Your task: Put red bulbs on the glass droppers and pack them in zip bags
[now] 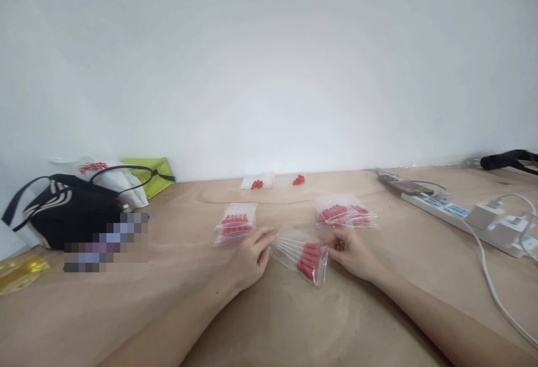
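Note:
A clear zip bag (290, 246) lies at a slant between my hands, its zip end at the lower right. Inside it, several thin white sticks fan out, with red cylindrical ends (310, 255) near the zip. My left hand (254, 256) has its fingers and thumb closed on the bag's left end. At the upper right corner, my right hand (351, 252) pinches the bag's edge. Just beyond my left hand lies a small stack of similar bags (236, 224) with red pieces. Another pile of filled bags (342, 212) spreads out beyond my right hand.
Against the wall are two small groups of loose red pieces (256, 185) (298, 180), near clear plastic. A black bag (75, 215) and a green box-like bag (157, 173) stand left. A power strip (445, 207) with chargers, a white cable (483, 260) and a phone (403, 185) occupy the right.

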Demonstrator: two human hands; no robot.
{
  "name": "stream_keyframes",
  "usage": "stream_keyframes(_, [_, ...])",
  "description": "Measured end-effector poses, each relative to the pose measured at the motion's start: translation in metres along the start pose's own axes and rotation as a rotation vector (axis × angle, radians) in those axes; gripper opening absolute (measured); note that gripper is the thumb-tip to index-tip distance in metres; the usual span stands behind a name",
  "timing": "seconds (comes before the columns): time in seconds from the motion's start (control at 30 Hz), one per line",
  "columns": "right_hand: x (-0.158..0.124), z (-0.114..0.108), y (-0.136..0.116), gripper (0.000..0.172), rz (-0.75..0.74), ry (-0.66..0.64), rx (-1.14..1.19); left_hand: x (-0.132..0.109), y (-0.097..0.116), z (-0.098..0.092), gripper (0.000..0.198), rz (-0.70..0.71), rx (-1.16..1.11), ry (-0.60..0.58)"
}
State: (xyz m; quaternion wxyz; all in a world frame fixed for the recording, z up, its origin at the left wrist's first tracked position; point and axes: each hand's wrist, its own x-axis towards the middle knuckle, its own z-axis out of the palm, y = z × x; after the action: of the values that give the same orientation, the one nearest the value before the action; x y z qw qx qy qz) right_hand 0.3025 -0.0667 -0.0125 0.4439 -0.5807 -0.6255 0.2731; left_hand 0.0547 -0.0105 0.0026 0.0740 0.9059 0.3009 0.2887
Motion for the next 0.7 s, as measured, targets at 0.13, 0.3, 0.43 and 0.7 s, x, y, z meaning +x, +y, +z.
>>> stream_keyframes(0.13, [-0.012, 0.001, -0.008, 0.01, -0.091, -0.04, -0.23, -0.003, 0.019, 0.0, 0.026, 0.015, -0.08, -0.076])
stream_keyframes(0.3, [-0.025, 0.002, -0.021, 0.015, -0.305, -0.189, -0.347, -0.015, 0.053, 0.007, 0.06, -0.054, -0.089, -0.123])
stream_keyframes(0.43, [-0.017, 0.011, -0.02, 0.015, -0.351, -0.174, -0.383, -0.005, 0.048, 0.013, 0.025, -0.053, -0.074, -0.144])
stream_keyframes(0.7, [0.021, 0.034, -0.008, 0.009, -0.348, 0.002, -0.326, 0.027, 0.002, 0.021, 0.018, -0.157, 0.023, -0.02])
